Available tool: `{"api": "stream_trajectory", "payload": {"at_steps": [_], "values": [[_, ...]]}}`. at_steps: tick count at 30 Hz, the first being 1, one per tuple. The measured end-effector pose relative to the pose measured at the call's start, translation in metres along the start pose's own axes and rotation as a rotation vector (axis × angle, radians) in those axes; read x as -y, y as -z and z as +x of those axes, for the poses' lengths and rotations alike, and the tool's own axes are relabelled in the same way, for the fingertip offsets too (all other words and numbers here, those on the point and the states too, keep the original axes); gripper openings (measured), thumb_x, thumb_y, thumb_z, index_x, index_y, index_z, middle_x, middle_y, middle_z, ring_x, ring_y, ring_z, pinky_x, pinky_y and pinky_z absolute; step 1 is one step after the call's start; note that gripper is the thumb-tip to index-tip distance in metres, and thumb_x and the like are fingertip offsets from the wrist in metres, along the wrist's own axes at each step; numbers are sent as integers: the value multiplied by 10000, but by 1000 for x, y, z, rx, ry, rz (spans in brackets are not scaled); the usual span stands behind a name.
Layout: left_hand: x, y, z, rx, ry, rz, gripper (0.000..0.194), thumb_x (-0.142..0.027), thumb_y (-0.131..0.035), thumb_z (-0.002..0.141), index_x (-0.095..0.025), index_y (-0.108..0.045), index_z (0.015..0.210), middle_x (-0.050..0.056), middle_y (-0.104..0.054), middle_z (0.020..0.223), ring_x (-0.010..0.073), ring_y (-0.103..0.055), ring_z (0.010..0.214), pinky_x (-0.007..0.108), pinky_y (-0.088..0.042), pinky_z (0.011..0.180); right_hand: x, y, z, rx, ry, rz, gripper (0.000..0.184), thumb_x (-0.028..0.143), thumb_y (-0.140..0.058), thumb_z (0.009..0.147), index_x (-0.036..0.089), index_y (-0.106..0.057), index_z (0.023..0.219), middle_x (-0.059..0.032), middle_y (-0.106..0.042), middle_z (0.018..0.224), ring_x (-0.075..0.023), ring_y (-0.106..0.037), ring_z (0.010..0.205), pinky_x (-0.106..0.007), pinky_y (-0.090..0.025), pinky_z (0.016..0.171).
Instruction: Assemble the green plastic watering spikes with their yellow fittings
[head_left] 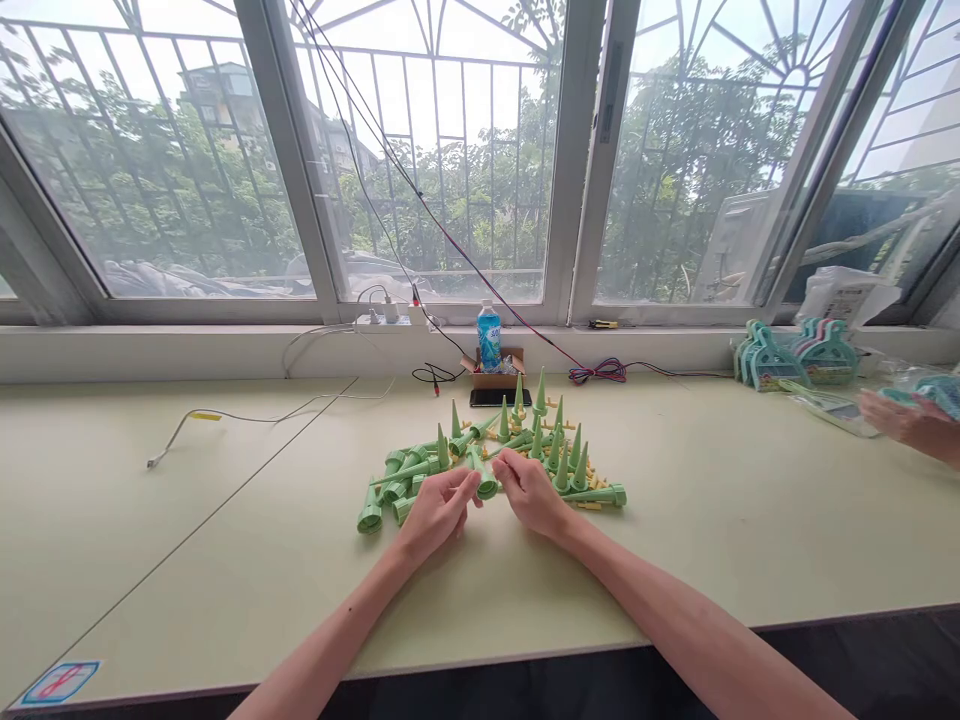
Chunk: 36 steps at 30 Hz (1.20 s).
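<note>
My left hand (436, 512) pinches a green plastic watering spike (486, 484), its wide round end towards me. Close by on the right, my right hand (531, 490) is closed, fingertips beside that wide end; whatever they hold is hidden. Around both hands lies a heap of similar green pieces. Pointed cones (540, 392) stand upright at the back and right, while capped spikes (369, 516) lie on the left. One more capped spike (596, 496) rests just beyond my right wrist. Small yellow plastic pieces (592, 476) are scattered among them.
Behind the heap are a black phone (500, 398), a small cardboard box (491, 380) and a blue-labelled bottle (489, 338). Coiled cable (598, 372) and a white cable (247, 417) cross the table (735, 540). At right, another person's hands (911, 425) handle teal items near green hangers (772, 358).
</note>
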<state>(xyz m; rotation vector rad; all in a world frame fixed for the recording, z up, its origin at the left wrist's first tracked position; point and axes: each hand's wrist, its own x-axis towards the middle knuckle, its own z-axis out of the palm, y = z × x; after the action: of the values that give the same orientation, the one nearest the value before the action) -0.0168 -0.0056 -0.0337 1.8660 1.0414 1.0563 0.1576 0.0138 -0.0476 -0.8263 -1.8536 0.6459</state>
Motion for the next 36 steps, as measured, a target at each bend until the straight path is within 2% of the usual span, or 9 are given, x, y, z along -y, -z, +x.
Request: {"api": "stream_trajectory", "payload": {"at_steps": [5, 9, 11, 17, 25, 28, 33, 36], "values": [[-1, 0, -1, 13, 18, 2, 327, -486, -546, 851, -170, -565, 770, -60, -431, 488, 80, -398, 386, 206, -331, 402, -2, 0, 0, -3, -8, -20, 351, 420, -328, 973, 211, -321, 691, 45, -340, 599, -104, -277, 532, -245, -265, 510], [2, -1, -1, -12, -12, 61, 310, -468, -544, 852, -163, -580, 892, -1, -568, 719, 66, -421, 423, 202, -298, 380, -3, 0, 0, 0, -12, -30, 353, 422, -326, 974, 211, -319, 690, 44, -354, 599, -105, -276, 528, -247, -257, 507], [2, -1, -2, -28, -36, 93, 304, -458, -553, 850, -161, -579, 909, 14, -583, 790, 57, -418, 432, 201, -292, 382, -4, 0, 0, 4, -11, -29, 353, 422, -327, 973, 212, -318, 689, 41, -371, 601, -105, -282, 527, -247, -257, 505], [0, -2, -2, -75, -90, 167, 277, -423, -582, 843, -161, -564, 931, -24, -512, 663, 47, -321, 437, 191, -263, 405, -5, 0, 0, 5, -14, -50, 364, 435, -324, 969, 215, -307, 680, 42, -362, 584, -106, -273, 517, -248, -254, 495], [2, -3, -2, -109, -152, 174, 251, -399, -592, 838, -166, -566, 929, 15, -547, 847, 43, -371, 463, 196, -308, 417, -6, -1, 0, 12, -10, -53, 363, 430, -327, 971, 214, -310, 679, 41, -356, 588, -107, -273, 518, -249, -253, 497], [0, -3, -2, -104, -128, 164, 252, -400, -589, 839, -166, -565, 929, -3, -521, 762, 53, -369, 465, 198, -295, 420, -5, -1, 0, 14, -8, -59, 359, 414, -331, 972, 214, -303, 676, 43, -347, 589, -107, -267, 520, -250, -247, 504], [-2, -3, -3, -70, -37, 133, 269, -418, -582, 845, -169, -555, 945, -75, -358, 519, 70, -328, 424, 196, -260, 402, -6, -1, 0, 16, -8, -60, 350, 400, -335, 973, 212, -318, 679, 40, -362, 595, -108, -276, 526, -250, -243, 508], [-1, -3, -2, -51, 9, 59, 283, -431, -576, 849, -172, -538, 958, -56, -441, 575, 66, -363, 422, 195, -291, 392, -4, -1, 1, 11, -9, -68, 355, 408, -335, 974, 211, -318, 678, 40, -362, 596, -108, -278, 527, -249, -245, 510]]}}
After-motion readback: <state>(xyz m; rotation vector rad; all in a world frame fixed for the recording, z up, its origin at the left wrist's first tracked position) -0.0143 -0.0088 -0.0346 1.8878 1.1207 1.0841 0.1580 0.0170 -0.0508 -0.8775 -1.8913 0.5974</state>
